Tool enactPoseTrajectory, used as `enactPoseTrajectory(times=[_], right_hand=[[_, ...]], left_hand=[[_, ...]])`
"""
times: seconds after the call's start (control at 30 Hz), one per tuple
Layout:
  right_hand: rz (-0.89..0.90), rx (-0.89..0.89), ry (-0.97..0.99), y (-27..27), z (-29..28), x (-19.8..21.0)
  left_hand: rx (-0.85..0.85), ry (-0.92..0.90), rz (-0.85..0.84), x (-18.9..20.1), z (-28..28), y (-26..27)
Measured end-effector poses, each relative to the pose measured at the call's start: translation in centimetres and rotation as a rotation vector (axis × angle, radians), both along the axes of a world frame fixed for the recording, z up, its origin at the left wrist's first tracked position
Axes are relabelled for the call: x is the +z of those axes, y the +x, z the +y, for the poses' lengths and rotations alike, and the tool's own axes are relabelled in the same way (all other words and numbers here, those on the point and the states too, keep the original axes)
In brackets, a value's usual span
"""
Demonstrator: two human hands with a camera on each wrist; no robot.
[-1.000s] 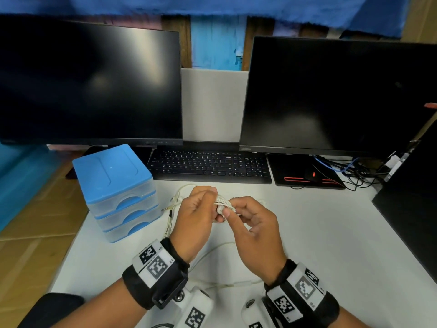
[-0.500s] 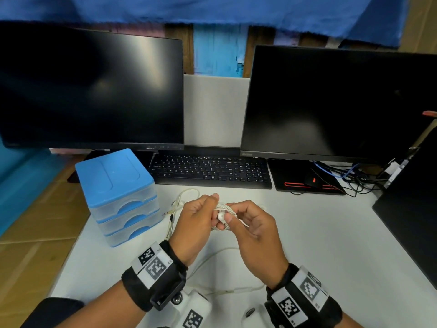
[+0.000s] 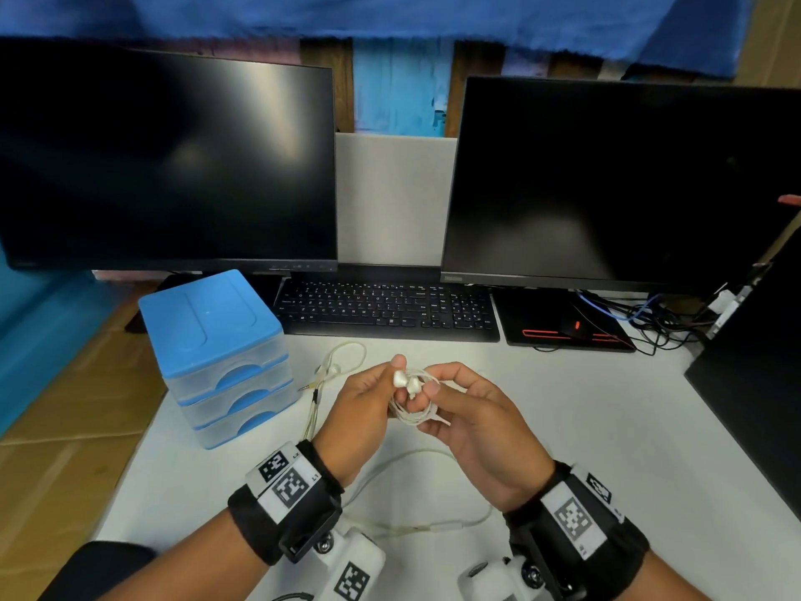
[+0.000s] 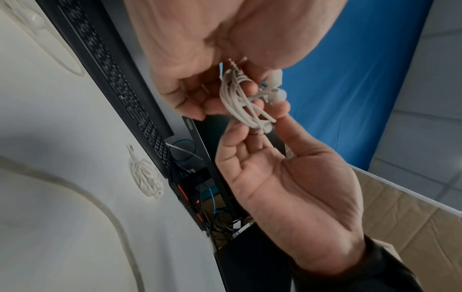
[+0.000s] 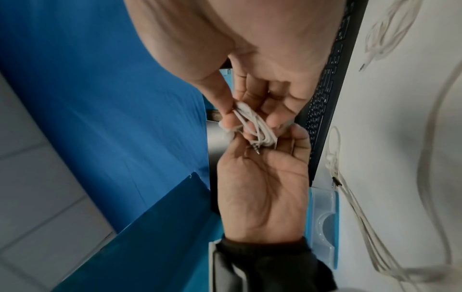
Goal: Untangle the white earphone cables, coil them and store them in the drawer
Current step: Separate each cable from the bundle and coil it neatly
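Observation:
I hold a small coil of white earphone cable above the desk between both hands. My left hand pinches it from the left and my right hand grips it from the right. Two earbuds stick out on top. The left wrist view shows the coil in my fingertips, and the right wrist view shows its jack plug hanging below the coil. A blue-topped drawer unit stands at the left with its three drawers closed.
Loose white earphone cables lie on the white desk: one loop beside the drawer unit, another near my wrists. A wound earphone bundle rests by the keyboard. Two dark monitors stand behind, with a mouse pad and wires at the right.
The coil is gathered more tightly between my hands, and both earbuds now show on top. My right thumb has shifted onto the bundle.

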State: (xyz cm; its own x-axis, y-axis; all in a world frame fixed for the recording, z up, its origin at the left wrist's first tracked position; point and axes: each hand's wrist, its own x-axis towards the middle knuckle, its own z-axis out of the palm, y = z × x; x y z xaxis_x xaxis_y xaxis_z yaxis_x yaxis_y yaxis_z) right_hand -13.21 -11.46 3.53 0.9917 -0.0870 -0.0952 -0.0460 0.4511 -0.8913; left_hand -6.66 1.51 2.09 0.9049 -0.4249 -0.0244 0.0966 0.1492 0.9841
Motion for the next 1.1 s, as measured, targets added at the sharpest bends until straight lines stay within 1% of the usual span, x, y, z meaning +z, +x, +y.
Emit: enactPoseTrajectory(times=[0.07, 0.13, 0.27, 0.37, 0.43, 0.53, 0.6, 0.7, 0.77, 0.9, 0.93, 1.03, 1.1], right_hand=[[-0.062, 0.022, -0.049, 0.0, 0.0, -0.1], [-0.148, -0.011, -0.213, -0.1, 0.3, -0.3], [-0.318, -0.186, -0.727, -0.2, 0.4, -0.6], [-0.486, -0.235, -1.114, -0.4, -0.2, -1.4], [-0.555, -0.254, -1.243, -0.3, -0.6, -1.9], [-0.607, -0.3, -1.331, 0.0, -0.7, -1.9], [-0.586, -0.263, -1.322, 0.1, -0.9, -1.7], [-0.441, -0.114, -1.163, 0.2, -1.6, -1.4], [-0.339, -0.045, -1.025, 0.5, -2.0, -1.2], [-0.126, -0.035, -0.624, 1.0, -2.7, -0.8], [-0.097, -0.026, -0.56, 1.0, -2.9, -0.8], [-0.077, -0.038, -0.523, 1.2, -3.1, -0.9], [-0.085, -0.065, -0.53, 1.3, -3.2, -1.1]], left_hand=[[-0.005, 0.013, -0.016, 0.2, 0.1, 0.0], [0.003, 0.059, -0.036, 0.5, 0.1, -0.3], [-0.018, 0.172, -0.067, 0.2, 0.0, -1.1], [-0.098, 0.225, -0.028, -0.2, 0.3, -1.0], [-0.16, 0.255, -0.02, -0.2, 0.6, -0.6], [-0.219, 0.289, -0.024, 0.2, 1.0, 0.0], [-0.274, 0.326, -0.021, 0.4, 1.2, 0.3], [-0.375, 0.376, -0.035, 0.2, 1.5, 0.5], [-0.411, 0.361, -0.031, -0.1, 1.5, 0.6], [-0.478, 0.225, 0.025, -0.6, 1.3, 0.9], [-0.514, 0.198, 0.034, -0.6, 1.4, 1.0], [-0.574, 0.159, 0.049, -0.7, 1.6, 1.3], [-0.541, 0.191, 0.014, -0.7, 1.8, 1.7]])
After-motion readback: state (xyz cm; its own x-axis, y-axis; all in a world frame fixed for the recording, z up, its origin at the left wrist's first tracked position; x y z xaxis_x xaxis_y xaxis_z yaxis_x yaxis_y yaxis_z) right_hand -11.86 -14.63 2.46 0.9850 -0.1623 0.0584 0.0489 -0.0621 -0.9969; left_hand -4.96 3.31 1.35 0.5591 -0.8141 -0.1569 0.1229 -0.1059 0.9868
